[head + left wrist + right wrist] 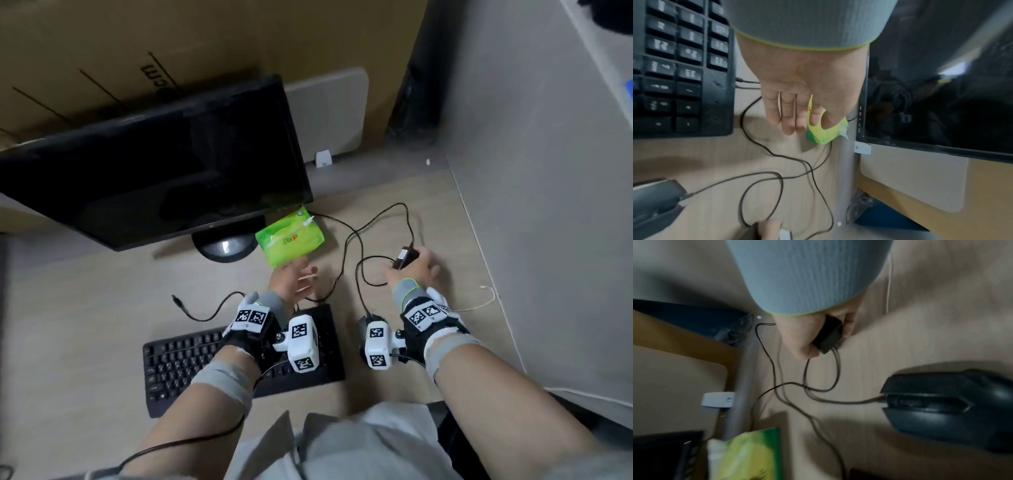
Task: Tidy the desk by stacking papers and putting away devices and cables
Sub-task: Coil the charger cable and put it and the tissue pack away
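My right hand (pixel 418 269) grips a small black power adapter (pixel 406 257) on the desk at the right; the right wrist view shows fingers and thumb wrapped round the adapter (pixel 829 335). Black cables (pixel 356 240) loop from it across the desk, one running to a black mouse (pixel 951 410). My left hand (pixel 301 278) hovers with straight fingers, holding nothing, just in front of a green wipes pack (pixel 291 241). In the left wrist view the left hand (pixel 797 116) partly covers the pack (pixel 824 134). A black keyboard (pixel 178 363) lies under my left forearm.
A black monitor (pixel 154 171) on a round stand stands at the back left. A loose black cable with a barrel plug (pixel 205 313) lies left of my left wrist. A thin white cable (pixel 479 301) lies at the right, near the grey partition wall (pixel 548 205).
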Tool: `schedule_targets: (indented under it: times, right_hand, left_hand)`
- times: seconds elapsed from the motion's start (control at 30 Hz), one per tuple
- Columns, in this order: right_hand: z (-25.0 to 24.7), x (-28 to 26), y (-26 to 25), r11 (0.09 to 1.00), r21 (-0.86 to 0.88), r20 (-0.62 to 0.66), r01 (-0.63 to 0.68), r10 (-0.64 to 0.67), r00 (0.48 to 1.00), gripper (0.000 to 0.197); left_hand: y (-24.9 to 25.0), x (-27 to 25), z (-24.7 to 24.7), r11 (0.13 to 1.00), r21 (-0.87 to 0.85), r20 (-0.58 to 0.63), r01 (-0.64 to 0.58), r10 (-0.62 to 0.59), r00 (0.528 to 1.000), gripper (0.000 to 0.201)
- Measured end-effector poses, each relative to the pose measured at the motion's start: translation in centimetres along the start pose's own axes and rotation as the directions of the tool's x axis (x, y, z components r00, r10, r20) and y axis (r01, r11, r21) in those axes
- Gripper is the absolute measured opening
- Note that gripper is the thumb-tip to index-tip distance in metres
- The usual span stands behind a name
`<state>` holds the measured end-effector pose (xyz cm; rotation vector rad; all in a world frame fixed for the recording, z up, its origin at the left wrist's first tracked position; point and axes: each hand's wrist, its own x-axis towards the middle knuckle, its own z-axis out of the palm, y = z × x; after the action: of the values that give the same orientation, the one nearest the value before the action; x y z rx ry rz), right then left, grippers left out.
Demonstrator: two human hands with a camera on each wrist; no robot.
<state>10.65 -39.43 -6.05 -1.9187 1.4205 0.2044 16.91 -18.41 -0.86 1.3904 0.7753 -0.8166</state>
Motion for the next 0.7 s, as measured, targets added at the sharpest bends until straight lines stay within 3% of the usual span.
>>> schedule_targets:
  times: [0.07,0.1,0.17,0.23,0.3,0.37,0.5,0.57,0.63,0.67,0.7]
  right_hand:
    - [0.1,-2.1,-2.0,0.976,0.161,0.123,0.146,-0.166,0.978,0.069]
    - [0.0,-3.6,-3.1,0.947,0.237,0.24,0.219,-0.275,0.931,0.073]
    - [0.1,-6.1,-5.0,0.904,0.269,0.48,0.333,-0.426,0.767,0.078]
    - [0.1,-9.1,-6.4,0.871,0.269,0.639,0.41,-0.48,0.601,0.081]
    - [0.3,-12.4,-7.7,0.836,0.268,0.722,0.478,-0.503,0.476,0.083]
    - [0.8,-13.8,-8.2,0.804,0.182,0.773,0.566,-0.473,0.423,0.085]
    - [2.2,-18.2,-7.9,0.849,0.234,0.806,0.474,-0.442,0.395,0.095]
    - [2.9,-20.5,-8.9,0.857,0.306,0.694,0.415,-0.499,0.518,0.084]
    - [3.6,-22.5,-10.3,0.806,0.373,0.451,0.459,-0.59,0.67,0.079]
    - [3.6,-23.4,-11.2,0.771,0.392,0.372,0.502,-0.632,0.68,0.079]
    - [3.7,-23.9,-12.1,0.734,0.404,0.341,0.547,-0.675,0.654,0.078]
  left_hand:
    - [0.7,-1.0,0.6,0.997,0.008,0.036,-0.081,0.08,0.996,0.03]
    - [1.1,-1.7,0.8,0.991,0.023,0.053,-0.135,0.134,0.99,0.04]
    - [2.3,-3.1,1.1,0.975,0.037,0.066,-0.218,0.215,0.974,0.046]
    - [3.5,-4.4,0.3,0.962,-0.012,0.047,-0.273,0.273,0.961,0.032]
    - [4.5,-5.6,-1.7,0.947,-0.088,0.029,-0.308,0.311,0.95,0.023]
    - [5.2,-6.4,-3.3,0.916,-0.194,0.044,-0.35,0.365,0.93,0.017]
    - [5.2,-9.5,-8.1,0.861,-0.221,0.055,-0.457,0.479,0.876,0.024]
    - [5.3,-10.9,-10.6,0.855,-0.167,0.075,-0.491,0.508,0.858,0.026]
    - [5.6,-12.3,-13.3,0.855,-0.12,0.127,-0.504,0.517,0.846,0.028]
    - [5.8,-12.9,-14.2,0.859,-0.094,0.168,-0.504,0.513,0.842,0.029]
    - [6.1,-13.5,-14.9,0.865,-0.073,0.215,-0.497,0.5,0.839,0.029]
